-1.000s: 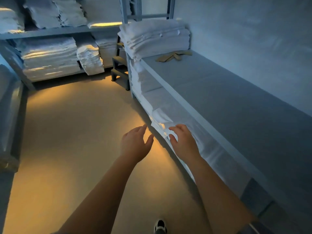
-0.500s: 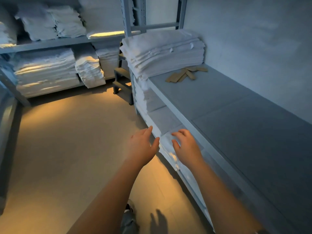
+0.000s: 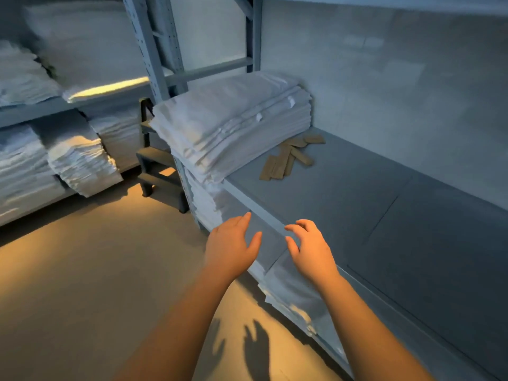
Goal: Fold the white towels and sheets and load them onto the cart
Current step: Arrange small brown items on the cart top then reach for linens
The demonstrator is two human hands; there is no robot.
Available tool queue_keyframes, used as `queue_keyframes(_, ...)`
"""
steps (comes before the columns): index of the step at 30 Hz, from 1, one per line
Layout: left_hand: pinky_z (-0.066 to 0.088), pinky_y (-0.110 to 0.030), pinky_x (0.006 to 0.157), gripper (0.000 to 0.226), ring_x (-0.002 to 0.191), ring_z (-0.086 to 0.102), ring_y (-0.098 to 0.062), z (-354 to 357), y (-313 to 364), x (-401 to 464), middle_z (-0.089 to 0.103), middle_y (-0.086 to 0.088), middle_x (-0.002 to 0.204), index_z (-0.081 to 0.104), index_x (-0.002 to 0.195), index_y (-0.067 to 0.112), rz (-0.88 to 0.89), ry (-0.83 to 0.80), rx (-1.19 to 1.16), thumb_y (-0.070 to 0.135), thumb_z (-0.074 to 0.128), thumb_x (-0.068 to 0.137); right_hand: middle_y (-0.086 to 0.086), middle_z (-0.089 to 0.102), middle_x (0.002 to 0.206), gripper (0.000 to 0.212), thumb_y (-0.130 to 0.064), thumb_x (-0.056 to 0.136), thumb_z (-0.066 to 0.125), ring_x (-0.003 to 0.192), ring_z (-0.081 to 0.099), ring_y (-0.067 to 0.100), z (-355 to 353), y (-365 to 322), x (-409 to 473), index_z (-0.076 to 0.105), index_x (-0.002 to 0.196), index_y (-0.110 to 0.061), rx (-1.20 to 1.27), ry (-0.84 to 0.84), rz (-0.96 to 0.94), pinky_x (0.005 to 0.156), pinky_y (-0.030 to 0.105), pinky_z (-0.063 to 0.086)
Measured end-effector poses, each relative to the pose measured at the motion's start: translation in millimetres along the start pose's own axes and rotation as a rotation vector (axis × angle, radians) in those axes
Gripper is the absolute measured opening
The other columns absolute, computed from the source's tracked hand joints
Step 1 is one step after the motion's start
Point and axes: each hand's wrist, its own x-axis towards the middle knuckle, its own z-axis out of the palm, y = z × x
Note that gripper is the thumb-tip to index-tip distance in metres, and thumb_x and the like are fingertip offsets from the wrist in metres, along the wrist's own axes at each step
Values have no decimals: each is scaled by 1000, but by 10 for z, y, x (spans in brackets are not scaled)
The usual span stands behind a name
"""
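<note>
A tall stack of folded white sheets [image 3: 233, 125] sits at the far end of a grey shelf [image 3: 357, 204]. More folded white linen [image 3: 291, 295] lies on the lower shelf beneath it. My left hand [image 3: 232, 247] hovers in front of the shelf edge, fingers straight, holding nothing. My right hand [image 3: 310, 250] floats beside it over the shelf edge, fingers loosely curled and empty. Both hands are in the air, apart from the linen.
Racks on the left hold more white towel stacks [image 3: 77, 158]. Flat brown cardboard strips [image 3: 288, 158] lie on the grey shelf beside the sheets. A small step stool [image 3: 159, 171] stands by the rack post [image 3: 154, 48]. Bare tan floor [image 3: 82, 270] spreads to the left.
The view has risen and turned toward the shelf top. Both hands have lifted from the lower shelf's linen up to the level of the upper shelf edge.
</note>
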Motion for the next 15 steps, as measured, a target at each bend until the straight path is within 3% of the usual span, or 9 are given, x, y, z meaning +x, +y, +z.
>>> queue_keyframes(6,36,-33,104,58,129,45,-15,204,-202,939,49,1,142,37,147,19,102,-65,-56,45,46,95,3,42,139,33,-28,98,47,125,44,22,131,38,773,54,130,-23,-15,36,84,98,38,41)
queue_keyframes(9,34,-34,107,59,134,40,-17,322,-279,1410,46,1,145,36,147,20,133,-106,-47,47,43,96,9,49,136,33,-24,97,50,125,46,26,180,108,1229,56,129,-17,-23,58,123,99,35,40)
queue_keyframes(13,41,-34,89,49,115,53,-25,417,-388,2061,60,-4,117,51,131,17,165,-141,16,49,42,95,14,49,130,31,-12,91,57,122,48,29,234,181,1850,62,121,-9,-15,95,138,100,34,38)
queue_keyframes(15,41,-36,96,54,121,50,-25,484,-458,2375,55,-5,132,44,140,20,171,-165,-26,49,43,94,14,53,123,29,-10,89,58,115,52,30,285,217,2131,63,118,-7,-12,124,126,96,38,42)
